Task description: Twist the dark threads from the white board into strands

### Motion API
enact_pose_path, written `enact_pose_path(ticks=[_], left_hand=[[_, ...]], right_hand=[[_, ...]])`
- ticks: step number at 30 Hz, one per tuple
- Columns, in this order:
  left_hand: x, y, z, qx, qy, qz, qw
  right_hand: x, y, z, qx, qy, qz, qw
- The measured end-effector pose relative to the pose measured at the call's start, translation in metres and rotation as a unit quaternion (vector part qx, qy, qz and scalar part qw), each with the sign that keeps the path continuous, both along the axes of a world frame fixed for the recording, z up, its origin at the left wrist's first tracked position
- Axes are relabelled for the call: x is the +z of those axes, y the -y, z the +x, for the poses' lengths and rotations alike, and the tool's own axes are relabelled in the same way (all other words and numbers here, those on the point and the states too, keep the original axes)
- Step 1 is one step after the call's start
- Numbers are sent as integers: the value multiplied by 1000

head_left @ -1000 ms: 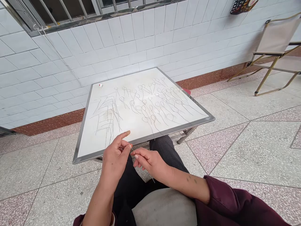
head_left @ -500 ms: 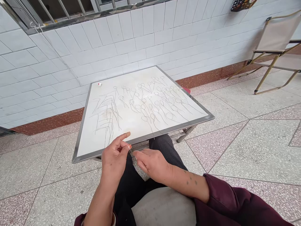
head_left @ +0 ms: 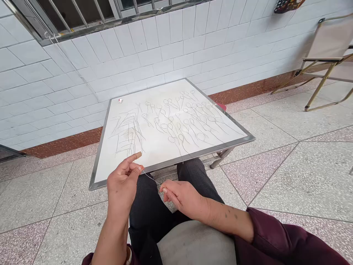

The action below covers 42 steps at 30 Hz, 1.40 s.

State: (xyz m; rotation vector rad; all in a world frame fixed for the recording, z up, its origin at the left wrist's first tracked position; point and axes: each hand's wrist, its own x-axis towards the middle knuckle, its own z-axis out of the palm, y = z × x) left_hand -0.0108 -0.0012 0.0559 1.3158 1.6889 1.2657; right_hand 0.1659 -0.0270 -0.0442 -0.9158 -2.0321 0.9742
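A thin wire [head_left: 151, 177] runs between my two hands above my lap, bending slightly along its length. My left hand [head_left: 124, 178] pinches one end between thumb and finger, with a tape-like covering on the raised index fingertip. Lower and to the right, my right hand [head_left: 183, 197] is closed on the other end. Beyond them, several looped wires [head_left: 180, 138] with long tails are spread over the right part of the white table [head_left: 157, 154]. Several unlooped wires [head_left: 125, 134] lie in a loose pile at its left.
A small white-and-red object [head_left: 120, 100] sits at the table's far left corner. Behind the table is a tiled wall [head_left: 154, 59] with a barred window [head_left: 82, 14]. A folding chair [head_left: 325, 48] stands at the right. My knees are under the table's near edge.
My hands have drawn apart, the left moving left and the right slightly right and down. More of the wire now shows between them. The view has shifted a little.
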Motion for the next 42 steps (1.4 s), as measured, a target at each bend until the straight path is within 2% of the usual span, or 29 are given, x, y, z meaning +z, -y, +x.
enact_pose_path(ticks=[4,10,15,19,21,23,25,26,28,31,35,42], left_hand=[[3,-1,-7,22,5,15,1000],[-3,0,-9,51,14,43,998],[-7,0,-11,36,14,31,999],[-1,-1,-23,76,8,58,995],[5,-1,-31,81,6,61,995],[9,-1,-37,65,2,45,997],[10,-1,-37,38,-5,26,999],[10,-1,-35,24,-7,17,1000],[7,-2,-29,-6,-5,0,1000],[3,-4,-19,-43,8,-28,999],[-1,-3,-19,-87,56,-71,992],[-7,-1,-32,-140,29,-88,986]], right_hand=[[-7,6,4,15,-25,-48,998],[-7,13,9,19,-36,-132,990],[-10,17,15,1,-16,-155,988],[-25,24,22,31,9,-200,979],[-30,22,30,-12,-1,-229,973],[-26,14,37,-100,-33,-202,974],[-11,2,39,-158,-62,-130,977],[-1,-5,37,-162,-67,-88,980],[19,-17,25,-129,-63,-40,989],[39,-31,-5,-61,-63,-40,995],[38,-36,-32,-48,-71,-22,996],[23,-36,-27,-65,-102,-62,991]])
